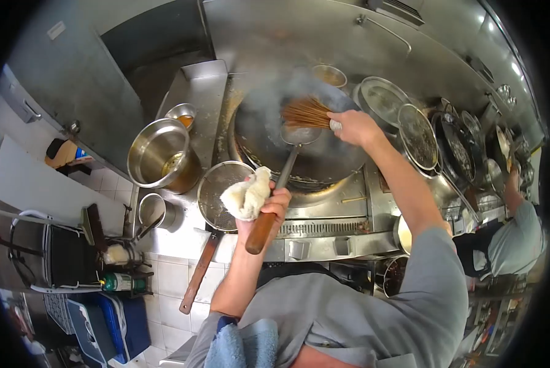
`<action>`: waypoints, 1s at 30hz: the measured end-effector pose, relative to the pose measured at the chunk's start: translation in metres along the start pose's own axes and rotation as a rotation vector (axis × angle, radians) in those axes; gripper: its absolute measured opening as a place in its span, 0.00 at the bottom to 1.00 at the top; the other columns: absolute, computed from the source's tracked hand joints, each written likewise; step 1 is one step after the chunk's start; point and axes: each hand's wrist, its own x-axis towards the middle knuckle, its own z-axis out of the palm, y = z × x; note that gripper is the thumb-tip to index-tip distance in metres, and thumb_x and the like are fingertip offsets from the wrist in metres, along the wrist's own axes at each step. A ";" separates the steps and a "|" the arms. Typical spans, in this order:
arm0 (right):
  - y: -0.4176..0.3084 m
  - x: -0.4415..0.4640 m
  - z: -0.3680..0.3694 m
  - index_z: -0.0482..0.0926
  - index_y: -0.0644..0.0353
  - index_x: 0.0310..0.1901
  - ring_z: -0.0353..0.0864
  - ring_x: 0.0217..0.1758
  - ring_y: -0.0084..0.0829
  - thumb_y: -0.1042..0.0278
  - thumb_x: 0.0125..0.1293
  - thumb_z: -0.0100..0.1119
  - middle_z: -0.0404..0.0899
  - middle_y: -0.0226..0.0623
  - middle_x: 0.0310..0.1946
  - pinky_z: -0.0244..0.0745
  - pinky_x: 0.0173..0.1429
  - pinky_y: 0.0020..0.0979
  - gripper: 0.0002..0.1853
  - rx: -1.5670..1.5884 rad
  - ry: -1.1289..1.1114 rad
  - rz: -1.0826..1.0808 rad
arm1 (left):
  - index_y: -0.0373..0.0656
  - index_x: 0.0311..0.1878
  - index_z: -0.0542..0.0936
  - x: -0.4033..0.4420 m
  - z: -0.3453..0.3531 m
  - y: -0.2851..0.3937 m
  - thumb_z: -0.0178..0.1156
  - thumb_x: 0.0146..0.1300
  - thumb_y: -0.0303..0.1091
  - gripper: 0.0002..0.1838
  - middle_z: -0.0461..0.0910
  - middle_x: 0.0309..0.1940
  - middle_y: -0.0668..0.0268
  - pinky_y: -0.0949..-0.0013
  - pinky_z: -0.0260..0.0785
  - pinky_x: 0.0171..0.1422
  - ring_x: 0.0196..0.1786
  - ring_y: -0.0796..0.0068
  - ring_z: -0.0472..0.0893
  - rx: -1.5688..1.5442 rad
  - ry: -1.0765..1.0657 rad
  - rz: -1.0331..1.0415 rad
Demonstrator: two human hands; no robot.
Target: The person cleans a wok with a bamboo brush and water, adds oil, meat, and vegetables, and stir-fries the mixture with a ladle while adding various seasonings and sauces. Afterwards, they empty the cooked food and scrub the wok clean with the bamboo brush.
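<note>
Left hand (pixel 276 203): fingers curled tightly round the wooden handle of a ladle (pixel 286 168); a white cloth (pixel 250 195) is also carried at the same hand, how firmly gripped cannot be told.

Right hand (pixel 356 126): fingers wrapped round the bound end of a bamboo brush (pixel 305 115), no gap being left in the grip.

Ladle: held slantwise, its bowl placed over the wok (pixel 333 161), its handle end directed toward the body.

Bamboo brush: held above the wok with bristles directed to the left, beside and partly over the ladle bowl; whether the two are in contact cannot be told.

Wok: large, dark, set into the steel surface (pixel 352 211), partly veiled by pale haze.

Left of wok: one round strainer (pixel 215 186), wooden-handled; one deep metal pot (pixel 141 156); one small bowl (pixel 181 105) of orange liquid; one metal container (pixel 169 216).

Right of wok: one mesh skimmer (pixel 417 136), near other pans.

Far right: another person (pixel 520 242), grey-sleeved, seen at the same range.
</note>
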 end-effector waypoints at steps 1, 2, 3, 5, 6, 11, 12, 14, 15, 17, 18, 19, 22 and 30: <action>-0.013 -0.008 -0.001 0.72 0.40 0.65 0.80 0.53 0.48 0.61 0.60 0.57 0.80 0.45 0.53 0.73 0.60 0.44 0.28 -0.027 0.061 0.018 | 0.29 0.43 0.71 -0.002 -0.002 0.005 0.62 0.63 0.43 0.22 0.59 0.36 0.64 0.76 0.69 0.29 0.32 0.76 0.66 0.074 -0.002 0.025; -0.014 -0.005 0.011 0.72 0.39 0.64 0.80 0.53 0.48 0.63 0.59 0.54 0.81 0.43 0.52 0.75 0.58 0.45 0.28 -0.057 -0.024 -0.072 | 0.29 0.43 0.71 -0.002 -0.005 0.011 0.61 0.64 0.44 0.23 0.59 0.36 0.63 0.76 0.69 0.28 0.31 0.76 0.66 0.147 -0.005 0.047; -0.005 0.005 0.016 0.72 0.40 0.64 0.80 0.52 0.48 0.63 0.59 0.54 0.81 0.43 0.52 0.75 0.57 0.45 0.28 -0.069 -0.067 -0.063 | 0.31 0.43 0.72 -0.004 -0.006 0.017 0.61 0.64 0.46 0.23 0.61 0.36 0.62 0.77 0.67 0.27 0.31 0.76 0.66 0.147 0.021 0.007; 0.003 0.015 0.004 0.72 0.42 0.65 0.80 0.52 0.48 0.63 0.58 0.54 0.81 0.44 0.52 0.76 0.57 0.45 0.29 -0.059 -0.086 0.025 | 0.34 0.41 0.74 -0.005 0.000 0.023 0.61 0.64 0.48 0.22 0.62 0.34 0.62 0.75 0.65 0.25 0.29 0.76 0.66 0.193 0.157 -0.012; -0.002 0.012 -0.016 0.71 0.43 0.65 0.80 0.53 0.48 0.62 0.58 0.54 0.81 0.44 0.52 0.76 0.57 0.45 0.29 -0.047 -0.061 0.093 | 0.36 0.40 0.75 -0.004 0.006 0.028 0.61 0.63 0.49 0.21 0.63 0.33 0.62 0.75 0.64 0.24 0.28 0.76 0.66 0.223 0.218 -0.018; 0.002 -0.011 0.028 0.71 0.43 0.66 0.82 0.51 0.45 0.64 0.55 0.60 0.82 0.45 0.48 0.77 0.57 0.42 0.33 -0.084 -0.092 0.049 | 0.44 0.43 0.75 -0.002 0.013 0.046 0.59 0.64 0.46 0.15 0.75 0.29 0.57 0.73 0.64 0.19 0.26 0.70 0.74 0.564 0.283 0.060; 0.005 -0.007 0.010 0.71 0.44 0.65 0.80 0.55 0.44 0.63 0.56 0.60 0.81 0.46 0.51 0.74 0.60 0.43 0.31 -0.048 -0.083 0.112 | 0.45 0.42 0.75 0.001 0.013 0.050 0.59 0.64 0.47 0.15 0.76 0.29 0.57 0.73 0.64 0.19 0.26 0.70 0.75 0.637 0.287 0.037; -0.023 -0.028 -0.021 0.72 0.43 0.65 0.79 0.58 0.42 0.61 0.55 0.62 0.80 0.47 0.53 0.73 0.62 0.41 0.32 0.069 0.031 0.301 | 0.45 0.42 0.76 -0.001 0.013 0.055 0.59 0.64 0.47 0.15 0.77 0.29 0.56 0.73 0.64 0.18 0.26 0.69 0.76 0.772 0.304 0.010; -0.018 -0.034 -0.008 0.73 0.43 0.65 0.79 0.58 0.42 0.60 0.55 0.62 0.80 0.47 0.53 0.73 0.62 0.40 0.32 0.177 0.078 0.182 | 0.46 0.41 0.76 -0.001 0.014 0.056 0.59 0.64 0.48 0.15 0.76 0.29 0.57 0.73 0.64 0.19 0.26 0.70 0.75 0.727 0.311 0.001; 0.001 -0.046 0.022 0.73 0.43 0.65 0.79 0.57 0.42 0.59 0.54 0.63 0.79 0.47 0.54 0.73 0.61 0.38 0.32 0.378 0.180 -0.067 | 0.46 0.41 0.76 0.001 0.018 0.055 0.59 0.64 0.48 0.15 0.74 0.28 0.60 0.74 0.63 0.19 0.26 0.72 0.73 0.635 0.314 -0.011; -0.027 -0.057 -0.008 0.72 0.44 0.65 0.79 0.56 0.44 0.56 0.54 0.64 0.78 0.46 0.57 0.70 0.64 0.36 0.33 0.430 -0.255 0.223 | 0.47 0.40 0.76 0.002 0.012 0.058 0.61 0.63 0.48 0.15 0.66 0.27 0.66 0.76 0.62 0.21 0.25 0.76 0.68 0.411 0.250 -0.043; -0.015 -0.053 0.000 0.72 0.45 0.65 0.80 0.53 0.44 0.55 0.55 0.64 0.78 0.45 0.57 0.74 0.60 0.37 0.33 0.415 -0.216 0.218 | 0.45 0.39 0.75 -0.001 0.006 0.057 0.62 0.63 0.48 0.16 0.63 0.28 0.67 0.76 0.62 0.22 0.25 0.77 0.65 0.308 0.221 -0.053; 0.018 -0.042 -0.024 0.72 0.45 0.66 0.84 0.38 0.37 0.55 0.57 0.63 0.82 0.41 0.50 0.79 0.28 0.34 0.32 0.520 -0.009 0.352 | 0.37 0.38 0.73 0.005 0.006 0.043 0.62 0.62 0.43 0.17 0.58 0.31 0.68 0.76 0.64 0.26 0.29 0.79 0.64 0.159 0.101 -0.066; 0.019 -0.029 -0.001 0.74 0.47 0.64 0.80 0.54 0.46 0.56 0.57 0.61 0.79 0.47 0.54 0.73 0.61 0.36 0.30 0.147 0.049 -0.034 | 0.32 0.40 0.72 0.002 0.004 0.004 0.63 0.63 0.42 0.20 0.58 0.32 0.68 0.75 0.66 0.28 0.29 0.79 0.64 0.105 0.088 -0.013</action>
